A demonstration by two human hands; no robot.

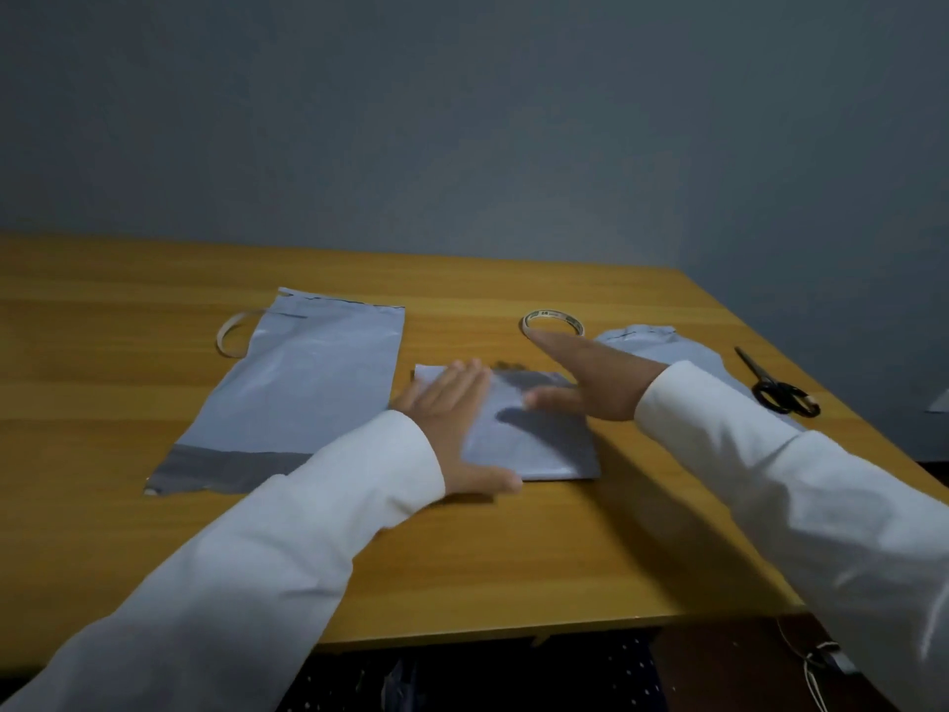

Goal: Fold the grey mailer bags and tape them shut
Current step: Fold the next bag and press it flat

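1. Head view: the left hand [452, 403] lies flat on the folded mailer bag [534, 434], fingers straight and side by side, thumb out along the near edge, pinning it in the middle of the tabletop [513, 557].
2. The right hand [595, 382] hovers over the bag's right side, fingers straight and together, pointing toward the tape roll [553, 323] near the far edge; it holds nothing.
3. An unfolded mailer bag [308, 382] lies flat to the left, just beside the folded one, with a loose strip [231, 336] curling at its far-left corner.
4. A third grey bag [667, 346] sits behind the right wrist, partly hidden by the white sleeve [770, 454]. Scissors [775, 385] rest near the right edge.
5. The risk, as I judge it: slick plastic wants to spring open, so if the left hand lifts while the right goes for the tape, the fold could pop.
6. Also, the sleeve could drag the third bag or nudge the scissors toward the edge.
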